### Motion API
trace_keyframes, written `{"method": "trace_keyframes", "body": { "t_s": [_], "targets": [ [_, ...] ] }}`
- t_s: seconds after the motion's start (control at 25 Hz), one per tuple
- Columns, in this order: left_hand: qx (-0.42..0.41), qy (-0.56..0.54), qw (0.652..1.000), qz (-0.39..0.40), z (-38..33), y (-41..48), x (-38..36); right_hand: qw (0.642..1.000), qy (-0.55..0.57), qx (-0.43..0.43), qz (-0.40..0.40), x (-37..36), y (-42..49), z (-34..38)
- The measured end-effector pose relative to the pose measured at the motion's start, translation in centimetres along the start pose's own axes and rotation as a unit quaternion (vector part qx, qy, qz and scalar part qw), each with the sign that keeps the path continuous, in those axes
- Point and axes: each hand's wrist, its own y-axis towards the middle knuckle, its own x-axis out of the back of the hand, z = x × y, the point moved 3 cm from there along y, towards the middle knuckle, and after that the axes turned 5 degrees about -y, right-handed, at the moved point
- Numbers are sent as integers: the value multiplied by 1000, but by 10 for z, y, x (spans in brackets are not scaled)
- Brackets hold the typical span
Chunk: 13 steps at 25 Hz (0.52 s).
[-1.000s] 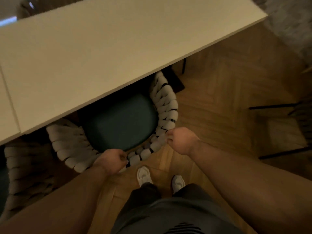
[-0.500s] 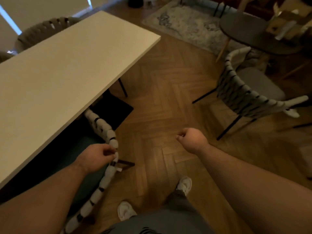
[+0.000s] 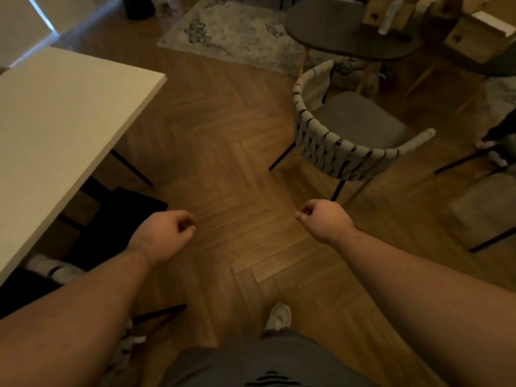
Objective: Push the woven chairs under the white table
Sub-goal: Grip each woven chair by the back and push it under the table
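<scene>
Both my hands are curled into fists, holding nothing. My left hand (image 3: 163,236) hangs just off the bench (image 3: 69,121) edge. My right hand (image 3: 324,220) is nearer the loose chair (image 3: 343,152), which stands ahead and right of it, well apart from the bench. Its woven back faces me and its seat opens away. Open floor (image 3: 223,135) lies between them. I reckon the chair needs turning before I push it left.
</scene>
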Motion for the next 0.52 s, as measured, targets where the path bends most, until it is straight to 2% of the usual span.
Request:
{"method": "trace_keyframes", "body": {
  "t_s": [0.2,0.52],
  "targets": [
    [-34,29,997,59,-58,53,-21,998,40,-42,-5,30,34,-36],
    [-70,55,990,111,-91,186,-18,991,68,-119,-11,56,104,-63]
  ]
}}
